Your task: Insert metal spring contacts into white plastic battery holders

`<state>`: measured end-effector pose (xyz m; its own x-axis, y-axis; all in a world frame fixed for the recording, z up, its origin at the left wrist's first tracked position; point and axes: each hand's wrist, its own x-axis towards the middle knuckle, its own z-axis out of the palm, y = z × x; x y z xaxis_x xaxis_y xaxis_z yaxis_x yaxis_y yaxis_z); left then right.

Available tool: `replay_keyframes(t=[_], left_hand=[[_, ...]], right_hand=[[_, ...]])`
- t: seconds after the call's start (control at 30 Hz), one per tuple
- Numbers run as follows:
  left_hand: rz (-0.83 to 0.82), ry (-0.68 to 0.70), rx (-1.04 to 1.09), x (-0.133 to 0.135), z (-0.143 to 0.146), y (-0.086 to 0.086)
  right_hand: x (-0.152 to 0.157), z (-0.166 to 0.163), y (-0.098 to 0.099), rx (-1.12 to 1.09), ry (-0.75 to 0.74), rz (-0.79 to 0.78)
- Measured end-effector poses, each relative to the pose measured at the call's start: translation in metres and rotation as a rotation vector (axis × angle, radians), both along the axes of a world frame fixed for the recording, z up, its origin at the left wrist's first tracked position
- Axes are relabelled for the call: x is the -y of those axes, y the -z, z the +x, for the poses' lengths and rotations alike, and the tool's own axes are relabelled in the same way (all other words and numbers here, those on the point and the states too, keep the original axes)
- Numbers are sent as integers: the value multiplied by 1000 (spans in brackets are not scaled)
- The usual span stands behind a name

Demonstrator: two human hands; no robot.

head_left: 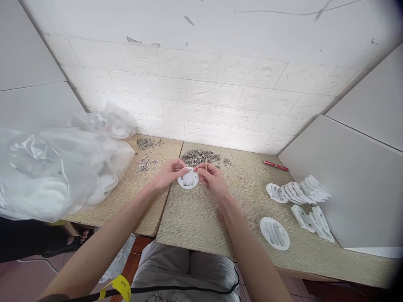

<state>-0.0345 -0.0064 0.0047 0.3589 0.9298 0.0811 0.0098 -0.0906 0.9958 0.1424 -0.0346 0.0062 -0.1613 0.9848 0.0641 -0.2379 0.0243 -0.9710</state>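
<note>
My left hand [171, 173] is closed on the left edge of a round white plastic battery cover [189, 182], its thumb on the upper face. The piece is tilted toward me above the table and shows slots and small metal contacts. My right hand [212, 179] meets its upper right edge, fingers pinched together. A thin light-brown stick [206, 162] pokes up between those fingers; the fingertips hide its lower end. Just behind both hands is a heap of small metal pieces [198, 156].
Smaller metal piles [144, 165] lie left of the table seam. A big plastic bag [91, 167] of white parts covers the left side. On the right are a red pen [276, 165], several similar white covers [297, 192] and a single one [275, 233] nearer me. Panels and a brick-pattern wall enclose the table.
</note>
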Motion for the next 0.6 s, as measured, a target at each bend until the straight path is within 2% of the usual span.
replay_keyframes(t=[0.1,0.23,0.37,0.6], left_hand=[[-121,-41,127,-1,5,6],[-281,138,293,-1,6,7],[-269,266,349,0,5,5],[-297,245,309,-1,6,12]], right_hand=[[0,-2,1,18,20,4],[-3,-1,5,26,113,-4],[-4,-1,7,56,165,-3],[-6,-1,12,270,266,166]])
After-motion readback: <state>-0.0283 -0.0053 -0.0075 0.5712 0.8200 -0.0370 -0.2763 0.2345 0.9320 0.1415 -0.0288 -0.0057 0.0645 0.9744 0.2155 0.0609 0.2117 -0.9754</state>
